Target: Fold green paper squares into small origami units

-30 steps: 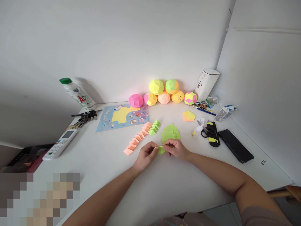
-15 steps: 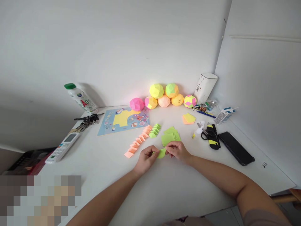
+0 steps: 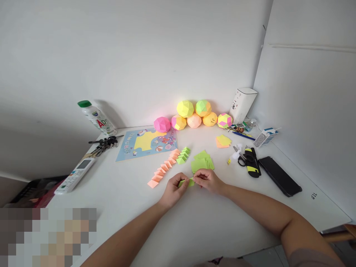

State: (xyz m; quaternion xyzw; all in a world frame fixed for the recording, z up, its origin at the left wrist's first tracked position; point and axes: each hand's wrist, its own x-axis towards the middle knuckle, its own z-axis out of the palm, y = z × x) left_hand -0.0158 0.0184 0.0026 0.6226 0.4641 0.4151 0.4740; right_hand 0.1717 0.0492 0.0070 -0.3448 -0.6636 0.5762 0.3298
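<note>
Green paper point(image 3: 187, 182) — between both hands

Two bare forearms reach over a white counter point(image 3: 194, 222). The left grip point(image 3: 172, 189) and right grip point(image 3: 209, 181) meet in the middle, pinching a small folded green paper point(image 3: 187, 182) between their fingertips. Just behind lies a stack of green squares point(image 3: 202, 162), and beside it a slanting row of folded pieces point(image 3: 167, 166), orange then green. Seven bright paper balls point(image 3: 194, 113) sit against the far wall. To the left are a picture sheet point(image 3: 147, 142), keys point(image 3: 103, 142), a remote control point(image 3: 74, 175) and a tilted bottle point(image 3: 96, 118). To the right are scissors point(image 3: 249, 160) and a black phone point(image 3: 279, 175).
</note>
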